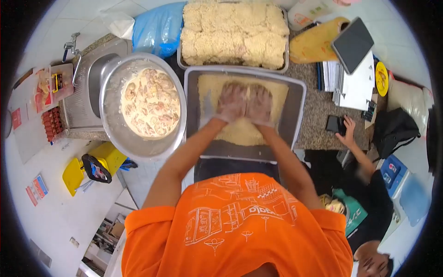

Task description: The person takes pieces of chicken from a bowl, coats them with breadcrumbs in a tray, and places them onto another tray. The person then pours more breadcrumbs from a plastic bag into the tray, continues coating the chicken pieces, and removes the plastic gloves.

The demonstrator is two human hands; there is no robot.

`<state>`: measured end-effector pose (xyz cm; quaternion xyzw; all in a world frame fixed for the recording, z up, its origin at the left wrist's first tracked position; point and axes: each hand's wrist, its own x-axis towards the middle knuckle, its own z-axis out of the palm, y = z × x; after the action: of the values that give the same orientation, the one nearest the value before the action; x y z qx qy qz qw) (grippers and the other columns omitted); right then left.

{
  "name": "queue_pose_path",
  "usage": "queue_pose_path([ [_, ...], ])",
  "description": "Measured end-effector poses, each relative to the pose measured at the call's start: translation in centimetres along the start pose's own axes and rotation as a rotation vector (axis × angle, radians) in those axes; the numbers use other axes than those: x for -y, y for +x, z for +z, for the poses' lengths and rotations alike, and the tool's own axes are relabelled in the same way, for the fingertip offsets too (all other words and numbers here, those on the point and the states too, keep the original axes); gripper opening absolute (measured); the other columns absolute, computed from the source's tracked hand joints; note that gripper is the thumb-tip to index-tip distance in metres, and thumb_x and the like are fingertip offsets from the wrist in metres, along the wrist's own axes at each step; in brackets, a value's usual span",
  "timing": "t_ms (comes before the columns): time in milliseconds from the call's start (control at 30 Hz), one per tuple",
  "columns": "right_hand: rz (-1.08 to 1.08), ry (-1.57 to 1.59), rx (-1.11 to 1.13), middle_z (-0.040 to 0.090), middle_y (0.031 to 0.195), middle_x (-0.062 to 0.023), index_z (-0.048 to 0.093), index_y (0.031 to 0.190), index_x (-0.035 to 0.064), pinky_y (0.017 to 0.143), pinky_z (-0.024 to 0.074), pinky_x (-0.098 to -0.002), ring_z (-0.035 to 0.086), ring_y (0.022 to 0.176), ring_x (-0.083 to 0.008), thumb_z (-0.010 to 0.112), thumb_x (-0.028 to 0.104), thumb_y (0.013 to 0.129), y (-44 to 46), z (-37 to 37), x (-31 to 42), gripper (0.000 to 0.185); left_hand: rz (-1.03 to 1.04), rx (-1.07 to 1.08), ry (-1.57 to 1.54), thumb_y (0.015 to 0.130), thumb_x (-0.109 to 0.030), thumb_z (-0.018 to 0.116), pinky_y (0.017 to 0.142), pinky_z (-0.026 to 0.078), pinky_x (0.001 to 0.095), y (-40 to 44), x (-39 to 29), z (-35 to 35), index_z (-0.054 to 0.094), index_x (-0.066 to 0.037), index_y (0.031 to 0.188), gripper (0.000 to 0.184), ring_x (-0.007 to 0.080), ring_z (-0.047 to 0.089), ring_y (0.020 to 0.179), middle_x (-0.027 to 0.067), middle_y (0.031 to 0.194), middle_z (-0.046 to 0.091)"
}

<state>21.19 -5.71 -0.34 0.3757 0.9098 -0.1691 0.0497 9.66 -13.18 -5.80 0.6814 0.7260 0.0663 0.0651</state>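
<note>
Both of my hands are side by side in a grey tub [301,99] of pale crumbs [249,134]. My left hand [232,99] and my right hand [259,102] lie palms down on the crumbs, fingers pointing away from me. They look covered in thin, clear gloves with crumbs on them. Blur softens the fingers, and whatever lies under the palms is hidden. Left of the tub stands a large metal bowl [110,108] of meat pieces in creamy batter [150,104]. Behind the tub, a tray [287,34] is filled with crumb-coated pieces [235,34].
A sink [99,76] with a tap [71,46] lies at the left. A blue bag [159,27] is behind the bowl. At the right are papers [355,85], a tablet [353,45] and another person's hand [348,131] beside a phone [335,123]. A yellow bin [110,157] stands lower left.
</note>
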Motion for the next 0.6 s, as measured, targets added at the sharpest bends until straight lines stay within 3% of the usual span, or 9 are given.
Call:
queue_pose_path([
  [100,-0.056,0.009,-0.017,0.043,0.126,-0.0256,0.047,0.122,0.0011,0.102,0.0240,-0.0506,0.037,0.119,-0.0393,0.047,0.037,0.082,1.8,3.3,-1.8,0.054,-0.150,0.267,-0.264,0.087,-0.037,0.040,0.110,0.009,0.0488,0.3,-0.3,-4.3,0.036,-0.006,0.135,0.057,0.0359,0.020,0.133,0.0162,0.142,0.028],
  [133,-0.114,0.017,0.115,0.040,0.130,-0.0254,0.046,0.124,0.0018,0.103,0.0217,-0.0515,0.035,0.121,-0.0390,0.047,0.040,0.082,0.0,2.6,-1.1,0.057,-0.163,0.296,-0.285,0.087,-0.037,0.040,0.110,0.009,0.0488,-2.4,-2.1,-3.3,0.036,-0.006,0.135,0.057,0.0359,0.020,0.133,0.0162,0.142,0.028],
  [200,-0.084,-0.097,-0.040,0.032,0.138,-0.0232,0.036,0.133,0.0042,0.106,0.0157,-0.0520,0.028,0.128,-0.0377,0.044,0.042,0.084,0.2,0.8,-0.4,0.062,-0.238,0.115,-0.028,0.089,-0.039,0.035,0.109,0.010,0.0490,-1.0,-1.7,0.1,0.034,-0.006,0.136,0.057,0.0343,0.023,0.132,0.0149,0.142,0.029],
  [233,-0.070,-0.121,0.026,0.028,0.140,-0.0227,0.030,0.137,0.0050,0.107,0.0128,-0.0517,0.024,0.130,-0.0373,0.042,0.040,0.086,-0.8,0.3,0.1,0.063,-0.228,0.333,-0.095,0.090,-0.037,0.032,0.109,0.008,0.0504,-0.9,-1.7,-2.1,0.031,-0.007,0.137,0.056,0.0319,0.023,0.133,0.0132,0.142,0.031],
  [333,-0.077,-0.155,0.129,0.021,0.144,-0.0211,0.020,0.141,0.0046,0.108,0.0053,-0.0522,0.015,0.134,-0.0373,0.036,0.033,0.090,-1.0,2.4,-1.5,0.061,-0.234,0.320,-0.123,0.088,-0.036,0.036,0.109,0.015,0.0449,-0.1,-0.9,-4.4,0.032,-0.009,0.137,0.056,0.0298,0.027,0.132,0.0135,0.142,0.031],
  [400,-0.284,0.065,0.399,0.027,0.140,-0.0235,0.021,0.141,0.0028,0.109,0.0117,-0.0479,0.021,0.133,-0.0337,0.038,0.032,0.089,1.2,6.1,-5.8,0.062,-0.067,0.380,-0.140,0.087,-0.036,0.038,0.109,0.018,0.0442,0.5,1.8,0.6,0.033,-0.005,0.136,0.058,0.0315,0.030,0.129,0.0168,0.140,0.033],
  [433,-0.138,0.033,0.673,0.035,0.139,-0.0172,0.038,0.134,0.0084,0.110,0.0138,-0.0408,0.029,0.131,-0.0289,0.039,0.035,0.090,2.2,1.1,-4.3,0.052,0.110,0.458,-0.155,0.086,-0.037,0.040,0.108,0.020,0.0435,0.6,3.0,2.1,0.034,-0.002,0.135,0.060,0.0332,0.034,0.127,0.0202,0.137,0.036],
  [533,-0.144,-0.067,0.342,0.044,0.131,-0.0158,0.043,0.130,0.0088,0.107,0.0231,-0.0367,0.037,0.125,-0.0287,0.042,0.034,0.090,0.7,-0.1,-5.7,0.048,-0.065,0.563,-0.370,0.083,-0.037,0.050,0.103,0.031,0.0386,-0.2,3.9,-6.8,0.042,-0.002,0.130,0.059,0.0311,0.046,0.118,0.0204,0.128,0.047],
  [600,-0.143,-0.126,0.359,0.047,0.127,-0.0165,0.044,0.128,0.0077,0.103,0.0283,-0.0367,0.041,0.120,-0.0295,0.043,0.033,0.089,-0.6,0.6,-6.9,0.047,-0.100,0.655,-0.310,0.079,-0.032,0.056,0.096,0.038,0.0388,-0.6,4.0,-8.6,0.049,-0.005,0.122,0.051,0.0317,0.051,0.111,0.0189,0.122,0.052],
])
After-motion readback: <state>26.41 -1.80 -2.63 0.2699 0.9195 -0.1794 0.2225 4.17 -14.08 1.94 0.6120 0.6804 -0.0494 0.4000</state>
